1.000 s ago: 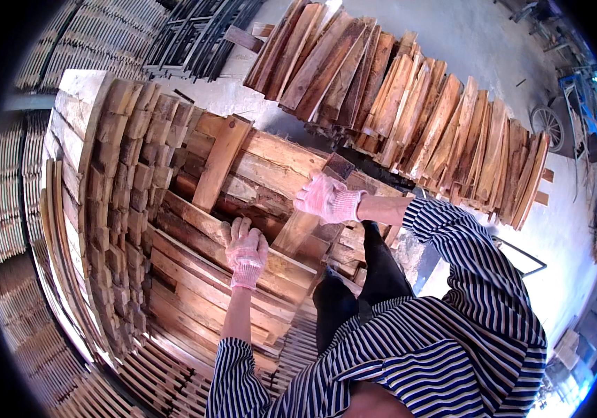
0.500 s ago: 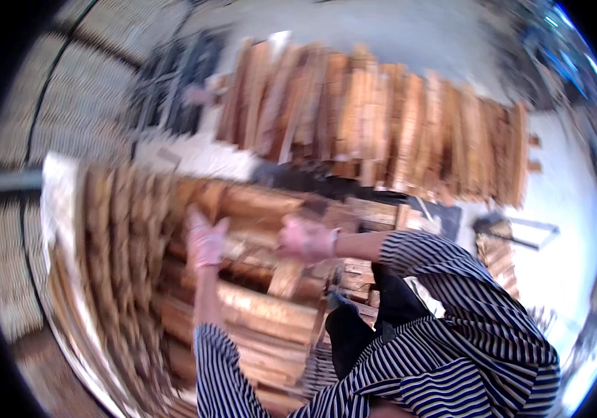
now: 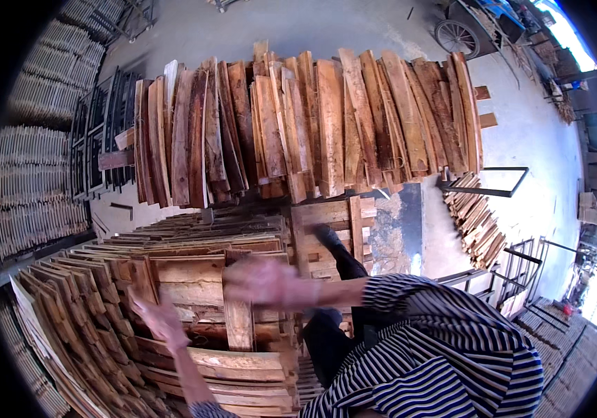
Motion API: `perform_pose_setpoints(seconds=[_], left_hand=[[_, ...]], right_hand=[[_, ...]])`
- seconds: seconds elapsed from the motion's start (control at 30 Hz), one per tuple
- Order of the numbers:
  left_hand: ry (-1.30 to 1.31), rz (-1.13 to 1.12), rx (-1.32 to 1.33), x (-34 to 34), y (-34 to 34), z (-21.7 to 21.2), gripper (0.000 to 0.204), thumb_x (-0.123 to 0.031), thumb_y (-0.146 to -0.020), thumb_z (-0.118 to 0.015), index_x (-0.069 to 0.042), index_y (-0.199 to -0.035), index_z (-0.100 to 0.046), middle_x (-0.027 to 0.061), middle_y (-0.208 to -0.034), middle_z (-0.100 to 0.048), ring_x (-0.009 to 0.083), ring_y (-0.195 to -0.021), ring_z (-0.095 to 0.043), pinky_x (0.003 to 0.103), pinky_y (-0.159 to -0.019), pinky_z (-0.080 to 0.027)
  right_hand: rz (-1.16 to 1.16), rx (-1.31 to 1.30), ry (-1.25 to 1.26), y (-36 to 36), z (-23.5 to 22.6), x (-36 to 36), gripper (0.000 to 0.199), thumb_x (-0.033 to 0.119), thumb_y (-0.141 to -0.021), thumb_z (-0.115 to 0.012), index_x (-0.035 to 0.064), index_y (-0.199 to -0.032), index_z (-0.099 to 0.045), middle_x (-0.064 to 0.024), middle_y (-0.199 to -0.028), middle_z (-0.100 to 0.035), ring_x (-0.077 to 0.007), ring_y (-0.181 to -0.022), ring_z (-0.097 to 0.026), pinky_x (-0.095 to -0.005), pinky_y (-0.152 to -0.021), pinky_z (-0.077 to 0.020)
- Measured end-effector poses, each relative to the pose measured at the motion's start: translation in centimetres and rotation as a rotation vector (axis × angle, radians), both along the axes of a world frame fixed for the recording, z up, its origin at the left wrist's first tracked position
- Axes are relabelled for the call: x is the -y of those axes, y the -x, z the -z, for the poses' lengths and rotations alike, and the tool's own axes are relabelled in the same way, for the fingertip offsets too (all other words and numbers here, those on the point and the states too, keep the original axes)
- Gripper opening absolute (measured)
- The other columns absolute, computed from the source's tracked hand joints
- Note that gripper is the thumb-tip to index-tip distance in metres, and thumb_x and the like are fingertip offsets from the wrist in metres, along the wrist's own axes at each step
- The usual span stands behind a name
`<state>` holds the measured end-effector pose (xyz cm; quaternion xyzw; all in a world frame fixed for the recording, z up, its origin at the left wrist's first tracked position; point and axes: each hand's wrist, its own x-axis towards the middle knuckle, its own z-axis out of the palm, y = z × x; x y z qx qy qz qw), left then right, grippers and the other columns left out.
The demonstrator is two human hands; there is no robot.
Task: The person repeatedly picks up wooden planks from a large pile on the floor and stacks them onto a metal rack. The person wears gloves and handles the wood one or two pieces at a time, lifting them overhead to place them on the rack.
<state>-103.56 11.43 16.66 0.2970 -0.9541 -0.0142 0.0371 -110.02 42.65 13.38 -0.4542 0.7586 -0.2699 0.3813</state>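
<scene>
My left hand (image 3: 162, 322), in a pinkish glove, reaches over the left part of a wooden stack with its fingers stretched out and apart. Beside it stand the layered ends of many thin boards (image 3: 79, 306). My right hand (image 3: 263, 281), gloved alike, is smeared by motion, so its fingers cannot be made out. It passes over the top of a short board (image 3: 240, 324) that lies crosswise on longer planks (image 3: 242, 364). Whether the right hand touches this board is unclear.
Across from me lies a long pile of rough boards (image 3: 330, 125). A wooden pallet (image 3: 340, 212) is near my feet. Dark metal racks (image 3: 103, 132) and stacked slats (image 3: 40, 188) stand at left. Smaller wood pieces (image 3: 476, 219) and a metal frame (image 3: 521, 261) are at right.
The view has turned, and the far pile now appears further left and sharper. My right hand has shifted left over the short board; my left hand is lower and further left in the picture.
</scene>
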Motion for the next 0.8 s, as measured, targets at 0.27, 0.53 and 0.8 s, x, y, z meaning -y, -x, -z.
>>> perform_pose_setpoints(seconds=[0.27,0.53,0.8], left_hand=[[-1.176,0.243,-0.118,-33.0,3.6,9.4,0.077,-0.028,-0.090,-0.079,-0.001,-0.152,-0.043,0.0195,-0.151,-0.050,0.0374,-0.138,-0.050,0.043,-0.112,-0.044],[-0.754,-0.119,-0.200,-36.8,19.6,32.7,0.093,-0.026,-0.077,-0.088,0.001,-0.151,-0.038,0.0283,-0.141,-0.053,0.0427,-0.130,-0.055,0.043,-0.112,-0.042],[-0.588,-0.207,0.243,-37.7,21.2,33.3,0.088,-0.024,-0.076,-0.083,-0.001,-0.151,-0.043,0.0250,-0.136,-0.061,0.0351,-0.109,-0.070,0.040,-0.095,-0.056]], right_hand=[[1.373,-0.255,-0.767,12.4,21.3,-13.6,0.098,0.039,-0.089,-0.073,0.0027,-0.162,-0.019,-0.0256,-0.159,-0.037,-0.0408,-0.144,-0.043,-0.0449,-0.106,-0.0500],[1.457,-0.087,-0.781,16.7,25.7,-16.5,0.117,0.027,-0.078,-0.083,0.0118,-0.166,-0.007,-0.0279,-0.154,-0.038,-0.0451,-0.134,-0.050,-0.0460,-0.103,-0.0526],[1.762,0.649,0.140,16.1,23.2,-24.6,0.098,0.001,-0.076,-0.077,0.0099,-0.159,-0.028,-0.0150,-0.131,-0.052,-0.0247,-0.114,-0.061,-0.0348,-0.094,-0.0582]])
